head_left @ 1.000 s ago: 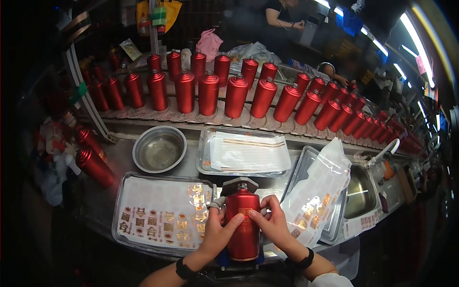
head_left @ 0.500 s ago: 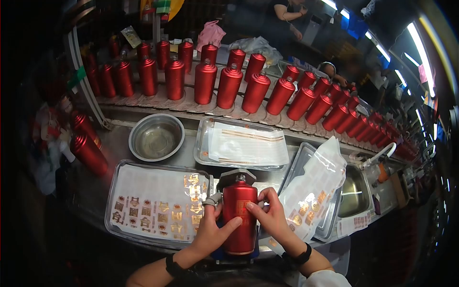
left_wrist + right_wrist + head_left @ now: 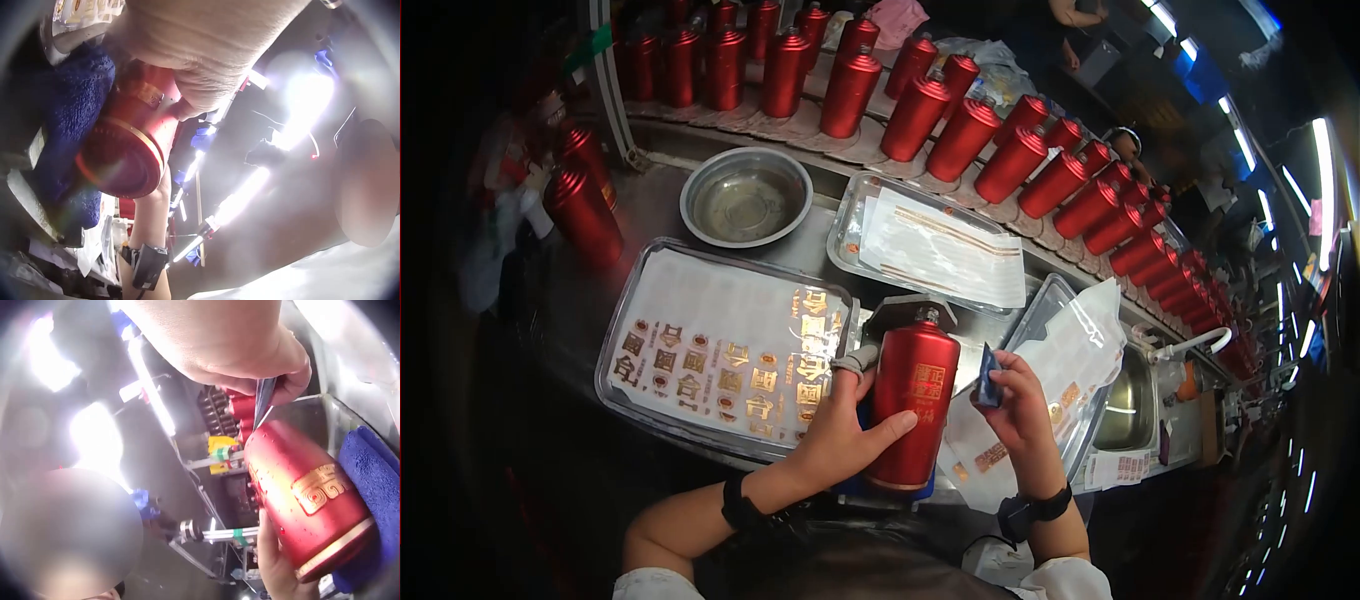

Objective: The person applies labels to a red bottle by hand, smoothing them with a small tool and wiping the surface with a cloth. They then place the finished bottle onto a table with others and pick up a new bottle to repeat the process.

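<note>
Pinched in my right hand (image 3: pixel 1022 408), which has come off the red bottle (image 3: pixel 915 395), is a thin blue piece (image 3: pixel 988 380) I can't identify; my left hand (image 3: pixel 837 432), fingers mostly hidden, grips that bottle on blue cloth (image 3: pixel 375 487).

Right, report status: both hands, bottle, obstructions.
Left hand gripping red bottle. Right hand off bottle, pinching thin bluish piece. Blue cloth behind bottle; upper gold marks uncovered.

Blue item (image 3: pixel 987 385) right of the held bottle (image 3: pixel 925 362) is pt. hidden by R hand (image 3: pixel 1022 405) (can't ID it), back bottles (image 3: pixel 722 16) above-left cut by head view's top edge.
</note>
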`<state>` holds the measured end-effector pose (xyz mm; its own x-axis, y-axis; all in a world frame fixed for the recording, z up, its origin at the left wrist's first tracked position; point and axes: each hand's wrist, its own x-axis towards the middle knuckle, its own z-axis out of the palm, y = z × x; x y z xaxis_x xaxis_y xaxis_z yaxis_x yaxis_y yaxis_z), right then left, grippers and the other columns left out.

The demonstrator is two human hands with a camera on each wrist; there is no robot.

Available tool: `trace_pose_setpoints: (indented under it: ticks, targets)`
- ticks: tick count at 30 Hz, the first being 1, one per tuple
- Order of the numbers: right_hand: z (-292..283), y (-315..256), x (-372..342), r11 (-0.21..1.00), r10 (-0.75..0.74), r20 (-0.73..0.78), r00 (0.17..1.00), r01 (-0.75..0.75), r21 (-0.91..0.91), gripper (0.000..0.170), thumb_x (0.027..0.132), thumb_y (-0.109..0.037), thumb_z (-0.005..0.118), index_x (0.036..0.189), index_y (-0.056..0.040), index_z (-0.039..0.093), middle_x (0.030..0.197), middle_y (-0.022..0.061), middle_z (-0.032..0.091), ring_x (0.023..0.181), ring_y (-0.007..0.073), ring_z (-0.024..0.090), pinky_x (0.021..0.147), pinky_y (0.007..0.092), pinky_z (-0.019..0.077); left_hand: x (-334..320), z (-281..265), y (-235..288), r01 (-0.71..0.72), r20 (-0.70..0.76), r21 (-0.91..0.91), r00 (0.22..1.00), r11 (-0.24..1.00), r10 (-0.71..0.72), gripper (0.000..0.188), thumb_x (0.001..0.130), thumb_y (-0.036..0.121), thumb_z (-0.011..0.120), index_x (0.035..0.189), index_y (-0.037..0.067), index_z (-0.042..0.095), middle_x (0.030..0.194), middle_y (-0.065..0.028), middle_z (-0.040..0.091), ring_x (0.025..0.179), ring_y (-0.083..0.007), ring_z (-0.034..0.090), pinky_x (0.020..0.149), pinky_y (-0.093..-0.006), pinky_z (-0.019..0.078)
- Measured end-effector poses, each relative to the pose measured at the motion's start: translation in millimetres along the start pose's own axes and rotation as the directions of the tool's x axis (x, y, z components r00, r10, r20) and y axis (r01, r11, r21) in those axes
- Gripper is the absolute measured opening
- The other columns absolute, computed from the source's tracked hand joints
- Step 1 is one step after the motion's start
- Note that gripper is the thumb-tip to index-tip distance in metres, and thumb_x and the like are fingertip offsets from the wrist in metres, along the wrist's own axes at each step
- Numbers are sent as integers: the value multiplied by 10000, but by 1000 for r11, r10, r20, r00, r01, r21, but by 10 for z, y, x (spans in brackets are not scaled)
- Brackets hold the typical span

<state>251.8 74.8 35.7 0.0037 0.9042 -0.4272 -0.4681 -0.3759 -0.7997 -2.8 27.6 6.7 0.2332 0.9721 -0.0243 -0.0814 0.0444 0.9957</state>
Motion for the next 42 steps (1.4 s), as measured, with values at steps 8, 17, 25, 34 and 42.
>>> trace_pose_setpoints:
  ticks: [8,17,25,34,42]
  targets:
    - [613,-19,-560,269,-445,498,745,641,-719,260,825,-26,744,1038,-6,596,902,118,647,760,202,651,672,309,519,9,-9,19,-21,-35,12,999,1000,21,783,890,240,758,1408,-56,250,1472,-270,393,1422,-316,382,1134,-388,364]
    - [628,-106,-300,-362,-393,897,203,862,-354,274,707,19,757,957,-85,714,850,73,659,705,239,628,616,345,507,-5,-53,37,-51,-35,6,998,999,51,759,918,296,724,1396,-87,276,1435,-326,439,1410,-348,409,1121,-412,369]
    - [831,-322,-63,-215,-435,807,398,825,-523,282,743,-14,749,1010,-78,687,845,81,655,728,249,635,621,345,503,19,-177,-46,56,-27,-207,998,977,-63,527,1001,182,588,1394,-41,318,1515,-273,366,1417,-289,372,1160,-404,304]
    - [864,-213,-101,94,-416,740,528,835,-543,254,760,-19,756,994,-67,671,798,100,628,707,285,610,633,377,478,-39,-177,67,31,-55,-112,998,993,-38,646,971,227,641,1436,-75,310,1426,-292,450,1387,-344,433,1140,-419,347]
    - [510,-131,-411,129,-343,805,484,873,-470,239,729,3,750,955,-66,710,834,70,676,726,234,642,601,339,496,36,-101,97,-115,-36,89,992,989,119,590,958,232,653,1429,-25,407,1382,-222,528,1318,-284,505,1097,-406,388]
